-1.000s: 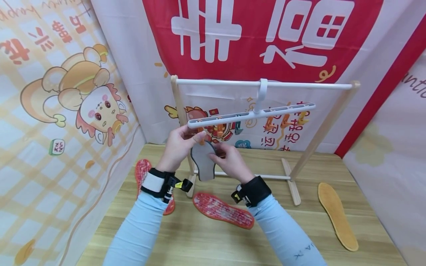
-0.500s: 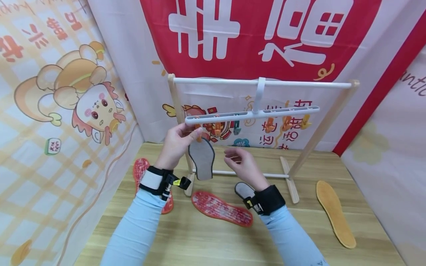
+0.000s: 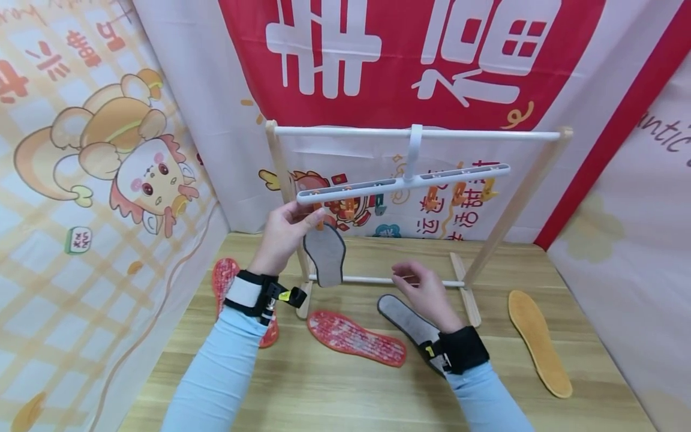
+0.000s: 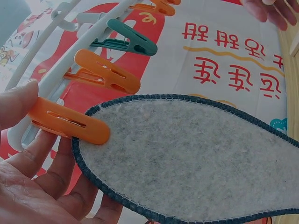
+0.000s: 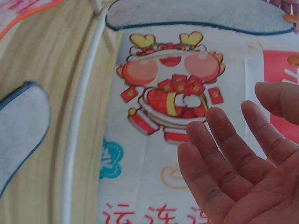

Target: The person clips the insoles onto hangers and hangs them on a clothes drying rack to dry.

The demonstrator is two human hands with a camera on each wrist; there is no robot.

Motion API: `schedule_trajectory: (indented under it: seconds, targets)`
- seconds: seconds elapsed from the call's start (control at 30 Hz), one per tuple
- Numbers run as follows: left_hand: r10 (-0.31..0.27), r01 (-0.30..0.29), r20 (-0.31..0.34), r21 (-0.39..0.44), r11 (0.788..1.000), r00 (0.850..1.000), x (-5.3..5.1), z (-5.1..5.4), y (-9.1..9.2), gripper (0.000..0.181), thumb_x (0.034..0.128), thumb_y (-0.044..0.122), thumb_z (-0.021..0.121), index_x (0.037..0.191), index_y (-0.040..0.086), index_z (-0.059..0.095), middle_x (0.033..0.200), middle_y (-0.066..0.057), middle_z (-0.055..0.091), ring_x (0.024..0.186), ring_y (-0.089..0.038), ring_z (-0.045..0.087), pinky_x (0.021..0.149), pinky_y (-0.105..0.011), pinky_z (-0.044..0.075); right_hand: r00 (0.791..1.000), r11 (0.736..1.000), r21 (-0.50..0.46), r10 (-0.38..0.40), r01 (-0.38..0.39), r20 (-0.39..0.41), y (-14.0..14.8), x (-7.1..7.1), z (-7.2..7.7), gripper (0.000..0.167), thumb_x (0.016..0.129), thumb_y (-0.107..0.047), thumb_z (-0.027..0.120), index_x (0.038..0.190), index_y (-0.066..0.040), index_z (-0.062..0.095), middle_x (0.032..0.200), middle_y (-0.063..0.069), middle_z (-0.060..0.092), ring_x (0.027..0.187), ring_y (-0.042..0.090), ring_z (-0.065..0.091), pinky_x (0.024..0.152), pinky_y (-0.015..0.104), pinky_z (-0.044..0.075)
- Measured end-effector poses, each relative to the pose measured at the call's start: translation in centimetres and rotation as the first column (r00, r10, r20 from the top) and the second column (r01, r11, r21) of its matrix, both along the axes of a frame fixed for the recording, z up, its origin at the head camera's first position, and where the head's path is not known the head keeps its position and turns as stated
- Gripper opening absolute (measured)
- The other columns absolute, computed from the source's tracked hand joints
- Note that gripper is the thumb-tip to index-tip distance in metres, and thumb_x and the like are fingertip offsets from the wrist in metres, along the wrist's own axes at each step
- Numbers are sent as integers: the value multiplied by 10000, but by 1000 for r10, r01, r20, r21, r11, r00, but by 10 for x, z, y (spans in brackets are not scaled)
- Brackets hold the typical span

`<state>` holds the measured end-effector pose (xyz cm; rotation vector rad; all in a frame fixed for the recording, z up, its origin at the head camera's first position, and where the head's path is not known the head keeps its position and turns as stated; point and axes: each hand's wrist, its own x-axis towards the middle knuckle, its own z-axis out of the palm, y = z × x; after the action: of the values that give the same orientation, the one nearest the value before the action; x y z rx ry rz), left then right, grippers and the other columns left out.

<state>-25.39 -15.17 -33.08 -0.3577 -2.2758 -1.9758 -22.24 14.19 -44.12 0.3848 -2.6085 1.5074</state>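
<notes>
A grey insole with a dark edge (image 3: 326, 255) hangs from an orange clip (image 4: 70, 122) at the left end of the white hanger (image 3: 356, 191). My left hand (image 3: 279, 236) pinches that clip, thumb on one side and fingers behind, as the left wrist view shows. In the head view my right hand (image 3: 427, 294) is held above a second grey insole (image 3: 406, 319) that lies on the wooden surface, partly hidden by the wrist strap. In the right wrist view the right hand (image 5: 233, 163) holds nothing, its fingers loosely bent.
The hanger hooks over the top bar of a rack (image 3: 486, 135) with wooden posts. Other orange, green and yellow clips hang along it. Red patterned insoles lie at the left (image 3: 225, 279) and front middle (image 3: 356, 339); a tan insole (image 3: 540, 343) is at the right.
My right hand has let go of the hanging insole and moved right and down, uncovering the second grey insole. My left hand has stayed at the clip.
</notes>
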Motion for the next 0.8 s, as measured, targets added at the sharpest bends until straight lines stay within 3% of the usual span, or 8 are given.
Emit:
schedule_trajectory:
  seconds: [0.3,0.57,0.8]
  targets:
    - [6,-6,18,5,1000,1000,-1,-8,-2,506,912,410,710,1304,101,625,1207,-87,642,1135,-220,573,1009,-431,424,999,1000,9,-25,25,22,14,9,-16,181,951,-115,675,1115,-39,683,1017,82,693,947,233,655,854,418,535]
    - [32,-32,-7,2,999,999,-1,-14,-2,477,914,323,732,1295,58,624,1161,-102,655,1075,-227,587,946,-374,466,994,998,34,-58,55,95,26,15,-24,238,974,-163,653,1171,-31,660,1067,85,680,1002,241,638,883,437,524]
    - [20,-19,-12,41,999,1000,0,-18,-3,480,915,279,735,1314,44,607,1170,-123,653,1058,-239,623,944,-332,504,993,997,40,-74,71,96,33,21,-29,197,972,-154,655,1148,-66,673,1053,79,686,985,235,647,861,426,537]
